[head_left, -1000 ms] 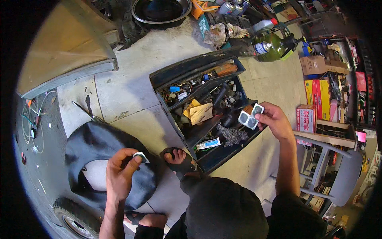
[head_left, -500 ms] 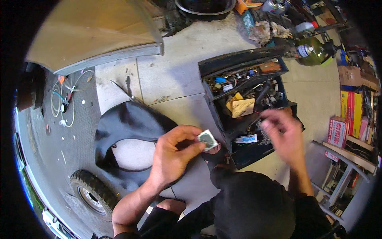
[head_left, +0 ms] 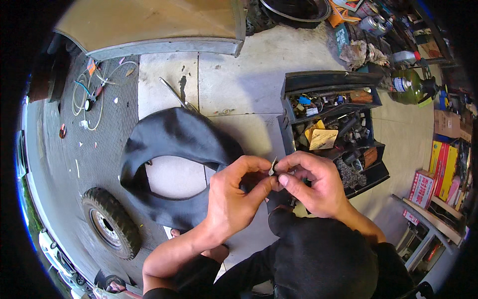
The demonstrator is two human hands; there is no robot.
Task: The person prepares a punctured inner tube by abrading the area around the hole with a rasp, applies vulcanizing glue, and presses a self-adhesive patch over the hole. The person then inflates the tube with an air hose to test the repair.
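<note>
My left hand pinches a small patch with a pale backing between thumb and fingertips. From the other side my right hand meets it, thumb and forefinger closed at the patch's edge. The patch is seen nearly edge-on, and the fingers cover much of it. Below and to the left of both hands lies a black rubber inner tube on the floor, its edge partly behind my left hand.
An open dark toolbox filled with small parts stands beyond my right hand, a tan square sheet on top. A wheel with a tyre lies at left, near a thin hose. Boxes stand at right.
My right hand has come from over the toolbox to the patch in my left hand. The patch has turned from face-up to nearly edge-on. The view has shifted.
</note>
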